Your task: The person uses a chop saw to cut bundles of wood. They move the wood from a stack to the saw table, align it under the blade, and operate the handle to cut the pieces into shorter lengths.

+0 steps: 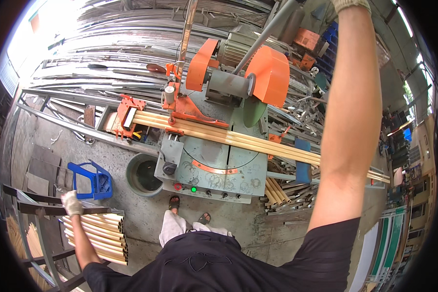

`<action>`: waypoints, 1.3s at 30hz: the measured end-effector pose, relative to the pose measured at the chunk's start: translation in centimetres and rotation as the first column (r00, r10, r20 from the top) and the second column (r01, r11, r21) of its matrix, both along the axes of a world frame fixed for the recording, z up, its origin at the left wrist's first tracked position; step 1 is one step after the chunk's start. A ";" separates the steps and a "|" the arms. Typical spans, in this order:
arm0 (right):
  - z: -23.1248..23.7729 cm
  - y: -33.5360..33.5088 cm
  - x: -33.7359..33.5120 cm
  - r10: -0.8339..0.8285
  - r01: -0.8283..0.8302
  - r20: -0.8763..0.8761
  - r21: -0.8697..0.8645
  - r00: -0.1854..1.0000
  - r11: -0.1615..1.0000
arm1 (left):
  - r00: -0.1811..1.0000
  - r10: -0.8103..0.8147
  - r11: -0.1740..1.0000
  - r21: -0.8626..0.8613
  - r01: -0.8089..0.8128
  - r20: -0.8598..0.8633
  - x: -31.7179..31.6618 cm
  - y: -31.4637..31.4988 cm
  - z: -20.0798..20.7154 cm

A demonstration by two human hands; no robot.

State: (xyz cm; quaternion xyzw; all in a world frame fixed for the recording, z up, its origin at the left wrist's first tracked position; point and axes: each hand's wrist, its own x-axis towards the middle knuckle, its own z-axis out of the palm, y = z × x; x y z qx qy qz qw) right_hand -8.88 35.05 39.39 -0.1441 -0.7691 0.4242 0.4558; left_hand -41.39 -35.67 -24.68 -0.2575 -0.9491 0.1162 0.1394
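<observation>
My left hand, in a pale work glove, is at the dark metal rack on the left, its fingers bent over a bar. Just below it lies a stack of tan tubes. My right arm reaches far up at the right; only the gloved wrist of my right hand shows, its fingers beyond the upper edge. Ahead stands a cut-off saw with an orange guard and a greenish disc blade, raised above several tan tubes. These lie across the grey saw table, beside an orange clamp.
A grey lever rises from the saw head. Beside the table stand a round bucket and a blue plastic stool. A green light glows on the machine's front. Long metal profiles are piled behind; short tan pieces lie at right.
</observation>
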 end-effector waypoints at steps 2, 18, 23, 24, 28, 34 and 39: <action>0.2 0.6 -0.1 -0.054 0.054 -0.009 0.002 0.999 0.999 | 0.978 -0.160 0.949 0.295 0.115 0.133 2.6 3.4 -3.9; -25.0 -22.2 10.8 -0.217 0.287 -0.326 0.186 0.920 0.940 | 0.361 -0.202 0.975 0.223 -0.016 0.910 10.5 15.2 -14.1; -30.3 -26.3 13.5 -0.191 0.215 -0.203 0.105 0.960 0.971 | 0.347 -0.567 0.823 0.534 0.193 0.747 6.8 25.2 -6.7; -31.1 -27.1 13.9 -0.184 0.194 -0.165 0.046 0.969 0.980 | 0.319 -0.666 0.737 0.660 0.144 0.674 7.3 27.5 -3.6; -31.1 -27.8 15.2 0.027 -0.016 0.116 -0.097 0.993 0.995 | 0.150 -0.900 0.436 0.867 0.242 0.410 11.6 35.9 12.3; -30.2 -27.8 15.3 0.148 -0.023 0.436 -0.279 0.888 0.960 | -0.381 -0.923 -0.190 0.918 0.349 -0.046 20.0 41.2 29.0; -33.3 -28.1 18.9 -0.019 0.131 0.442 -0.223 0.897 0.966 | -0.629 -0.715 -0.462 0.882 0.098 -0.304 29.5 41.7 32.8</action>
